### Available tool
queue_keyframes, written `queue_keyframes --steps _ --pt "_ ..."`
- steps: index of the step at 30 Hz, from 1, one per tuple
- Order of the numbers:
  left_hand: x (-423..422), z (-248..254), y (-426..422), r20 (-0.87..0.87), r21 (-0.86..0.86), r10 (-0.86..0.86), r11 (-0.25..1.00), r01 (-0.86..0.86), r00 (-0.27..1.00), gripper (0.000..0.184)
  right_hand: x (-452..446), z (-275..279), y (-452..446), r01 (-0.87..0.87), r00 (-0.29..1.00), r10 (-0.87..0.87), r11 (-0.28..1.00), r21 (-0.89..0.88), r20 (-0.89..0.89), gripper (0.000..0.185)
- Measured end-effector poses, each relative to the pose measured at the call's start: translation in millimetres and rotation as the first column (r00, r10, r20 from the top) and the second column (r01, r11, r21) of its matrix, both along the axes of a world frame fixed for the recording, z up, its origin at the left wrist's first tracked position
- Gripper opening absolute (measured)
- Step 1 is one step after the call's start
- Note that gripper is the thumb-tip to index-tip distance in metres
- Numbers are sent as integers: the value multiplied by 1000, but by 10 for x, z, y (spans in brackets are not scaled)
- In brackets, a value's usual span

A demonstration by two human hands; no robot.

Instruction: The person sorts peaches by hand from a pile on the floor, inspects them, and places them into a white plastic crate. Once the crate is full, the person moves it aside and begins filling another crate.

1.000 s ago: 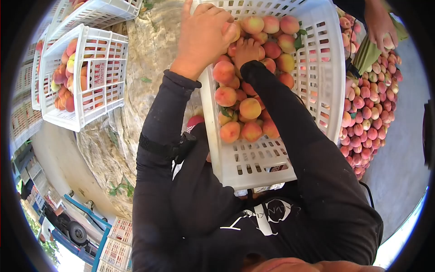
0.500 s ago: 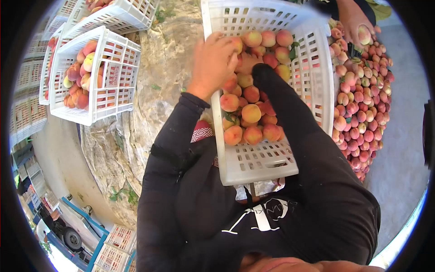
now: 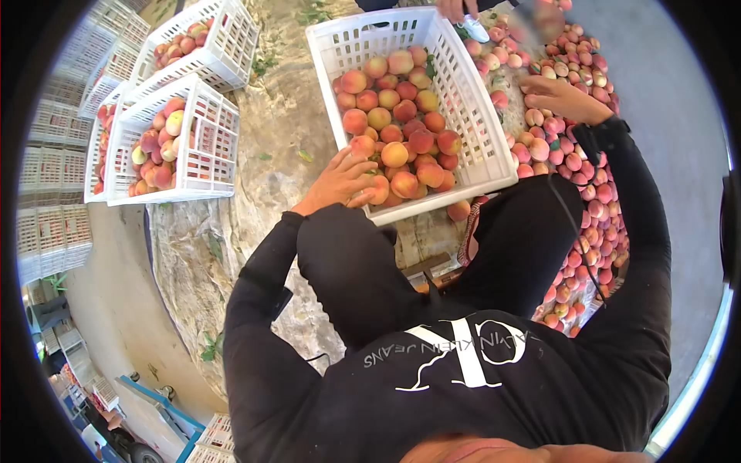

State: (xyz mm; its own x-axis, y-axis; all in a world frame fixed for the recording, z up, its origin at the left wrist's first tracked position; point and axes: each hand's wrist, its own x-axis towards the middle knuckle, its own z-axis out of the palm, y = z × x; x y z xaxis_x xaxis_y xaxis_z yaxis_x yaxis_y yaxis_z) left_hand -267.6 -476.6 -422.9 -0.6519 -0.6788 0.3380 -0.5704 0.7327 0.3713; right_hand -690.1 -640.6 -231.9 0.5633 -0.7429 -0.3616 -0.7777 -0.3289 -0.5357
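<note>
A white slotted plastic crate [image 3: 494, 147] stands before my knees, its bottom covered with red and yellow peaches [image 3: 394, 154]. My left hand [image 3: 340, 184] reaches over the crate's near left corner. Its fingers are spread and touch the peaches there. Out to the right, my right hand [image 3: 567, 100] hovers above a long heap of loose peaches [image 3: 594, 208], fingers stretched out and nothing visible in them. The underside of its palm is hidden.
More white crates of peaches [image 3: 170, 158] stand at left, with stacked crates [image 3: 58, 185] behind. Another person's hand [image 3: 457, 8] and white shoe [image 3: 473, 29] are beyond my crate. A stained sheet [image 3: 270, 170] covers the ground. A blue cart frame [image 3: 166, 405] is lower left.
Both hands were inside the crate among the peaches. My right hand has moved out right over the heap; my left has come back to the near corner. The view has shifted.
</note>
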Motion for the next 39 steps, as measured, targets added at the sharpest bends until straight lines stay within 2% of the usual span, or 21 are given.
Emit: queue_keyframes --steps 2,3,5,6,7,9,11,15,17,19,21,23,26,28,29,30,32,34,36,38,39 --pt "19 56 58 -1 -31 -68 997 68 998 19 -488 152 227 -132 989 121 981 -146 -80 41" --pt "46 -22 -14 -8 -15 -186 983 185 983 20 -579 285 459 36 999 -36 999 -20 13 38" --pt "27 -77 10 12 -44 -203 978 203 979 20 -1005 316 762 11 996 1 992 -124 92 42" --pt "76 -65 40 35 -54 -188 980 190 982 20 -1048 508 973 179 978 -183 983 -52 -104 46" --pt "112 -88 103 56 -69 -165 983 168 985 20 -1198 424 1165 1 998 19 943 -334 56 41" --pt "167 -141 234 89 -82 -115 989 123 989 20 -1492 470 1440 175 984 -177 970 -167 3 40" --pt "163 -231 334 102 -93 -80 992 89 992 20 -1687 298 1795 394 919 -385 910 -130 90 42" --pt "211 -339 427 104 -110 -40 993 51 994 20 -1959 -451 2154 521 842 -515 853 5 158 43" --pt "239 -375 456 114 -125 -22 992 36 993 21 -1677 -611 2403 596 787 -600 800 77 146 42" --pt "227 -408 467 123 -128 -10 991 26 992 21 -1659 -1016 2566 568 813 -569 822 42 126 38" --pt "222 -438 491 124 -131 -6 991 22 992 21 -1739 -1451 2787 526 824 -541 841 129 170 35" --pt "203 -482 513 121 -134 4 991 12 993 21 -1667 -1527 3086 436 897 -441 894 106 31 35" --pt "206 -568 559 115 -148 21 989 -3 993 21 -1806 -1784 3535 550 826 -557 830 89 92 32" --pt "232 -594 558 119 -159 41 987 -22 992 22 -1541 -1364 3724 713 697 -706 665 224 -123 30" --pt "230 -608 553 116 -166 49 986 -29 992 22 -1836 -1579 3625 710 701 -703 670 218 -123 30" --pt "238 -611 540 115 -171 63 984 -43 991 22 -2261 -1911 3473 462 887 -460 883 85 -47 32" --pt "256 -612 462 110 -200 90 978 -66 990 22 -2294 -1850 3217 562 826 -555 826 56 -96 37" --pt "264 -615 249 71 -290 133 951 -107 989 23 -1941 -1423 2789 583 811 -584 811 -42 -24 39" --pt "367 -550 -18 23 -432 219 882 -188 975 23 -1560 -1115 2357 502 865 -492 839 -211 102 38" --pt "689 339 160 226 -419 275 893 -161 935 26 -1202 -922 1889 438 860 -399 897 -57 318 38" --pt "808 684 234 253 -372 362 893 -255 897 29 -1126 -971 1661 414 885 -367 902 -123 285 37"
